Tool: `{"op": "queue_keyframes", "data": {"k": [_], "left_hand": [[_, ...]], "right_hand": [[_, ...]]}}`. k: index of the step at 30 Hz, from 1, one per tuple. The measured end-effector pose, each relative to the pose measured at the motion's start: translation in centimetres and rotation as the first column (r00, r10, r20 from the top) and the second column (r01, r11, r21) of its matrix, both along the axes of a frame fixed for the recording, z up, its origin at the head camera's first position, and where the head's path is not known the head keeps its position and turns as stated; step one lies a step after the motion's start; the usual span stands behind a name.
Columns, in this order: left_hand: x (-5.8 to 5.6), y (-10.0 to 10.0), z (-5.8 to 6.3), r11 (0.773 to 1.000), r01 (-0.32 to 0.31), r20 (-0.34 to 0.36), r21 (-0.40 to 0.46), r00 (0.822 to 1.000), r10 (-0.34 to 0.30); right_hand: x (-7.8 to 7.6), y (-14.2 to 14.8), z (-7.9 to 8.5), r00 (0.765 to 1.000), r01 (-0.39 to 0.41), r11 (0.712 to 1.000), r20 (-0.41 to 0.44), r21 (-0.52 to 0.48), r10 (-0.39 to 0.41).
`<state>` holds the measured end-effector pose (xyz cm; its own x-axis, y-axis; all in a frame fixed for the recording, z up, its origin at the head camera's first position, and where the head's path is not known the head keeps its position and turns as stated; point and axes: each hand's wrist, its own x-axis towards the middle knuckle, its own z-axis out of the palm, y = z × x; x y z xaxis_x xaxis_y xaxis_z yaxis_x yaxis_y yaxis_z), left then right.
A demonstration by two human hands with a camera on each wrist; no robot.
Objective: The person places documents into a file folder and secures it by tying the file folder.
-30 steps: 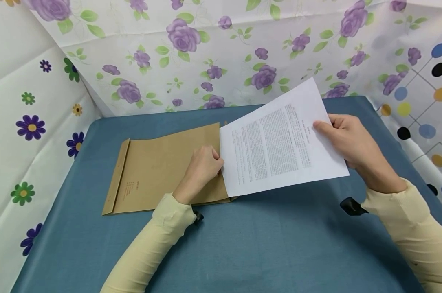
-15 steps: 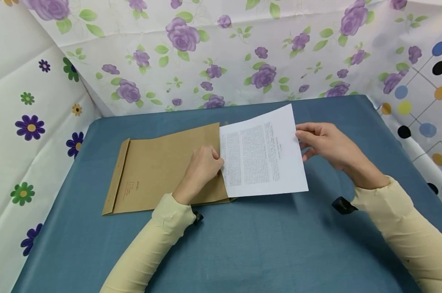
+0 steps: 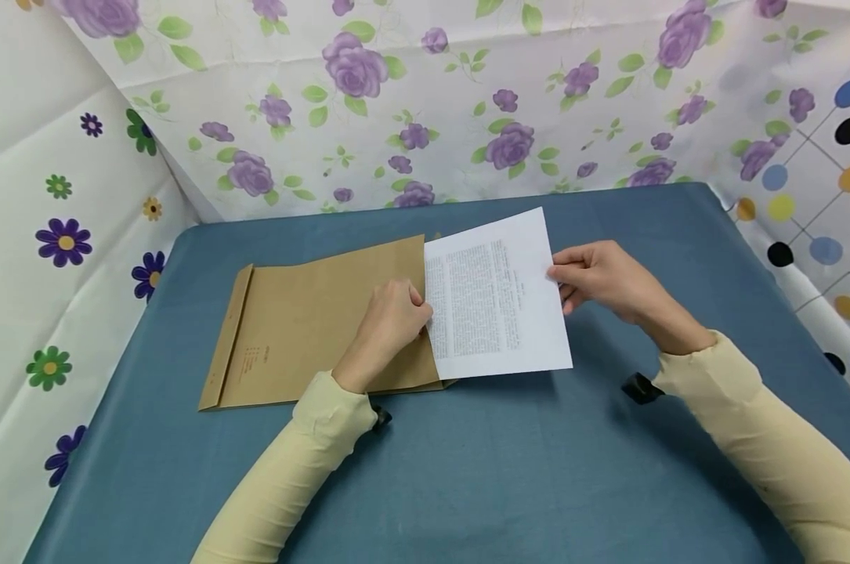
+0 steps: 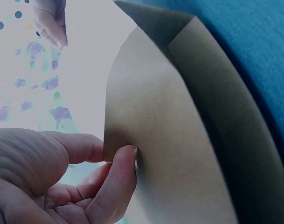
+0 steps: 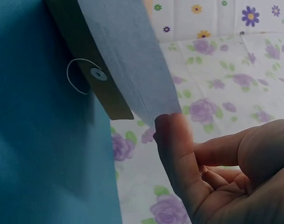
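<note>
A brown paper envelope (image 3: pixel 312 313) lies on the blue table, its open mouth facing right. My left hand (image 3: pixel 389 317) pinches the upper layer at that mouth, between thumb and fingers in the left wrist view; this lifts it away from the lower layer (image 4: pixel 230 116). A white sheet of printed paper (image 3: pixel 495 298) reaches into the envelope, its left part hidden inside. My right hand (image 3: pixel 597 282) pinches the sheet's right edge by thumb and fingertips, with the sheet raised at a slant. In the right wrist view, a round button (image 5: pixel 99 73) with a looped string shows on the envelope.
A blue cloth (image 3: pixel 467 470) covers the table. Flowered sheeting (image 3: pixel 453 102) hangs behind it, with other patterned sheets on the left and right (image 3: pixel 819 196). A black device (image 3: pixel 642 388) sits under the right wrist.
My right hand has moved left and slightly down with the paper, and more of the sheet is inside the envelope. The left hand keeps its place at the mouth.
</note>
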<state>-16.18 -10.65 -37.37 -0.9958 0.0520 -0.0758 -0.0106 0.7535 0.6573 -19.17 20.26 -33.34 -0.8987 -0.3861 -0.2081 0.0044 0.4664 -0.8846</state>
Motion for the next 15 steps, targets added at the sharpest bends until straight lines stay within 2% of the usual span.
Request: {"op": "queue_keyframes", "data": {"k": [9, 15], "left_hand": [[0.0, 0.0, 0.3, 1.0, -0.029, 0.036, -0.001, 0.999, 0.029], [0.0, 0.1, 0.2, 1.0, -0.028, 0.041, 0.008, 0.999, 0.027]], "right_hand": [[-0.8, -2.0, -1.5, 0.997, 0.012, 0.997, 0.074, -0.07, -0.007], [-0.8, -2.0, -1.5, 0.996, 0.037, 0.997, 0.082, -0.07, -0.031]]}}
